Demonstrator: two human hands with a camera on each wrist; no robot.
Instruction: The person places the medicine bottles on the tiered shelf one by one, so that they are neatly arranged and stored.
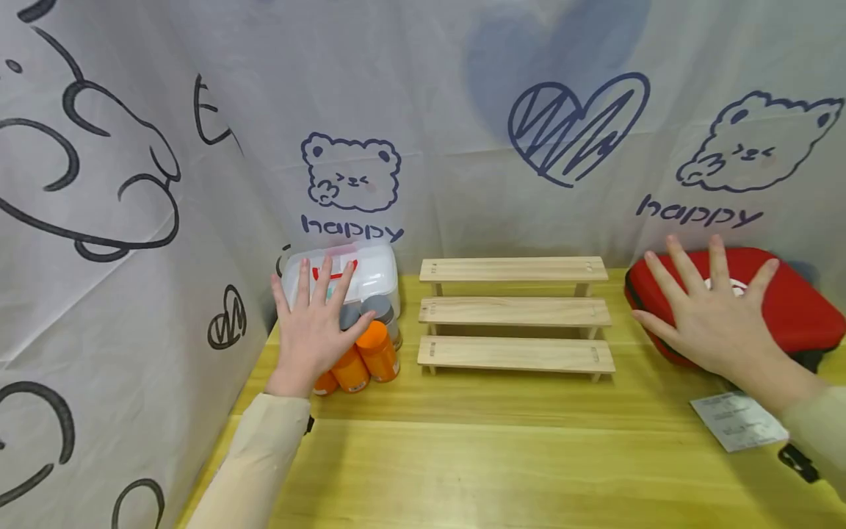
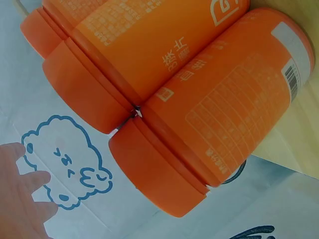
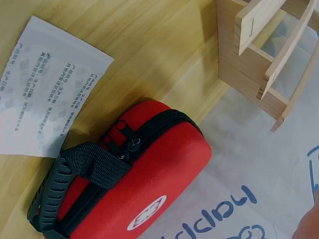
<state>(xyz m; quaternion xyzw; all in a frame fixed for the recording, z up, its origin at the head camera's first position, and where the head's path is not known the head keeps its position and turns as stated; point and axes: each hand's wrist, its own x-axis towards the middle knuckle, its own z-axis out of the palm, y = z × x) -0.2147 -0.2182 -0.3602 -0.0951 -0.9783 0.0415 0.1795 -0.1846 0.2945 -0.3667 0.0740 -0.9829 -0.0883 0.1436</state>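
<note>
My left hand (image 1: 312,330) is spread with straight fingers above several orange bottles (image 1: 378,351) at the left of the table, holding nothing. In the left wrist view the orange bottles (image 2: 224,104) show orange caps and printed labels, and fingertips (image 2: 37,181) appear at the left edge. On the other side, my right hand (image 1: 717,323) is spread wide over a red zippered case (image 1: 786,294) and holds nothing. The right wrist view shows that red case (image 3: 169,164) with its black handle and a white oval logo. Whether either hand touches anything beneath it, I cannot tell.
A three-step wooden rack (image 1: 515,312) stands between the hands. Behind the bottles is a translucent white box (image 1: 380,268) with a red handle, beside grey-capped containers (image 1: 378,306). A printed silver-white packet (image 1: 736,422) lies before the case. Printed cloth (image 1: 449,169) hangs behind the table (image 1: 476,463).
</note>
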